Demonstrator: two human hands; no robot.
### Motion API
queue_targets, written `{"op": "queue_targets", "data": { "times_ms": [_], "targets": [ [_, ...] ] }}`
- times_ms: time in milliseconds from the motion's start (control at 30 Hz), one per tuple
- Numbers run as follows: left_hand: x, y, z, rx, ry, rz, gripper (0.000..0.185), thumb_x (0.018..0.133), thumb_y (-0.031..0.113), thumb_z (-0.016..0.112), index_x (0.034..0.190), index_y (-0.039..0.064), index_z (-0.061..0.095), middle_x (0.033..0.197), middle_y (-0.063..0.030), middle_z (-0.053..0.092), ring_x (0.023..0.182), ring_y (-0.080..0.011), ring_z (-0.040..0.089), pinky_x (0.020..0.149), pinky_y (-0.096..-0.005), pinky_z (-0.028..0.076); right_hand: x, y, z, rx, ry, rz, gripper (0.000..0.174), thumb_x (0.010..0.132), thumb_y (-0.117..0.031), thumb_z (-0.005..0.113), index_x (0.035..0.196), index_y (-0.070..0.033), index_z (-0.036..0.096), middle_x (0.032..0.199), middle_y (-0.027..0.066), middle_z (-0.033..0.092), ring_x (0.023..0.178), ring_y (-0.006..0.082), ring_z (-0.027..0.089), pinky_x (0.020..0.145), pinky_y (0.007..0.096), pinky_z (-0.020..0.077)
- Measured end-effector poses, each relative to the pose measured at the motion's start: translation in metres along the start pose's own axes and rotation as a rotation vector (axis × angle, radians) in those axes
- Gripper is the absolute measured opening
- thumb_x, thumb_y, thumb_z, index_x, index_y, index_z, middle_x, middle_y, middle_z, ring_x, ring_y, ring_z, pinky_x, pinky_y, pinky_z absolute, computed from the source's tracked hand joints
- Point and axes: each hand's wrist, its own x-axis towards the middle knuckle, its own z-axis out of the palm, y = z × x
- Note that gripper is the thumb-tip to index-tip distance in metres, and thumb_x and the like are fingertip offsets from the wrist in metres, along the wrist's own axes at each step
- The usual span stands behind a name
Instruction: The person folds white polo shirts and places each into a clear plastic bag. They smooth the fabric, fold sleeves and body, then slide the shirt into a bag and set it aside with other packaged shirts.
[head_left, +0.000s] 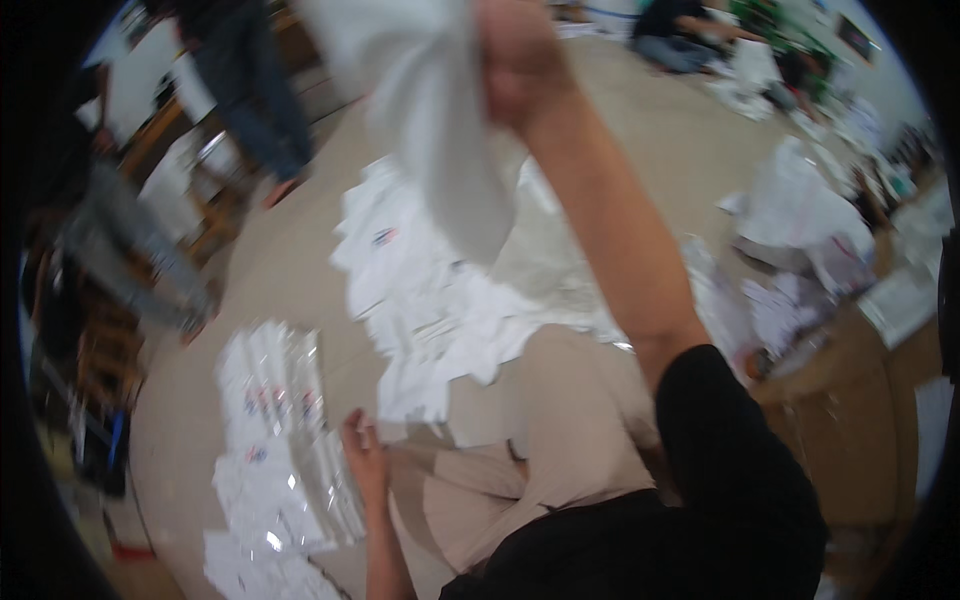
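My right hand (517, 67) is raised at the top of the view, blurred, gripping a white cloth garment (442, 127) that hangs down. Below it, a spread of white printed garments (405, 292), probably T-shirts, lies on the floor before my crossed legs. Low on the left, my left hand (366, 446) has its fingers apart and holds nothing. Just left of that hand are overlapping rows of folded white garments in clear plastic sleeves (277, 480), with small red and blue prints.
A cardboard box (832, 420) stands at my right, near white plastic bags (795, 202). Two people stand at the left beside wooden furniture (112, 352). Another person (675, 37) sits on the floor at the far right, among more white cloth.
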Motion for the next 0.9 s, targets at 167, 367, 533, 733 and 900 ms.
{"op": "queue_targets", "data": {
  "times_ms": [167, 367, 533, 733, 900],
  "targets": [
    [0.071, 0.121, 0.041, -0.475, 0.009, 0.206, 0.049, 0.115, 0.021, 0.061, 0.156, -0.002, 0.052, 0.155, -0.0150, 0.060, 0.143, -0.0276, 0.058, 0.124, -0.0411, 0.043, -0.008, 0.000, 0.123, -0.405, 0.177, -0.019, 0.037, 0.102, -0.005, 0.056, 0.136, 0.004, 0.070, 0.119, 0.0222, 0.077, 0.107, 0.0294, 0.077, 0.090, 0.0451, 0.0658],
    [0.090, 0.161, 0.058, -0.911, -0.078, 0.199, 0.052, 0.114, 0.023, 0.063, 0.159, -0.002, 0.050, 0.157, -0.0150, 0.059, 0.143, -0.0280, 0.058, 0.125, -0.0419, 0.042, -0.020, -0.007, 0.151, -0.692, 0.107, -0.073, 0.038, 0.097, -0.006, 0.060, 0.133, 0.003, 0.072, 0.120, 0.0205, 0.077, 0.110, 0.0299, 0.077, 0.092, 0.0433, 0.0646],
    [0.047, 0.151, 0.061, -0.847, -0.396, 0.138, 0.053, 0.114, 0.021, 0.063, 0.160, -0.001, 0.049, 0.158, -0.0150, 0.058, 0.143, -0.0278, 0.058, 0.124, -0.0418, 0.042, -0.039, -0.028, 0.150, -1.125, 0.045, -0.101, 0.039, 0.093, -0.006, 0.063, 0.131, 0.001, 0.073, 0.121, 0.0191, 0.077, 0.111, 0.0304, 0.077, 0.094, 0.0417, 0.0637],
    [0.010, 0.140, 0.038, -0.668, -0.720, 0.132, 0.054, 0.114, 0.019, 0.064, 0.161, -0.001, 0.048, 0.160, -0.0150, 0.057, 0.144, -0.0276, 0.057, 0.124, -0.0417, 0.043, -0.046, -0.046, 0.144, -1.869, -0.155, -0.187, 0.041, 0.088, -0.006, 0.067, 0.128, 0.000, 0.075, 0.122, 0.0173, 0.077, 0.113, 0.0309, 0.076, 0.096, 0.0399, 0.0625],
    [0.004, 0.139, 0.005, -0.564, -0.821, 0.168, 0.055, 0.113, 0.018, 0.064, 0.162, -0.001, 0.047, 0.161, -0.0150, 0.056, 0.144, -0.0274, 0.057, 0.124, -0.0416, 0.043, -0.037, -0.042, 0.148, -2.353, -0.364, -0.315, 0.042, 0.084, -0.006, 0.070, 0.126, -0.001, 0.077, 0.123, 0.0159, 0.077, 0.115, 0.0313, 0.076, 0.097, 0.0384, 0.0615]
  ]
}}
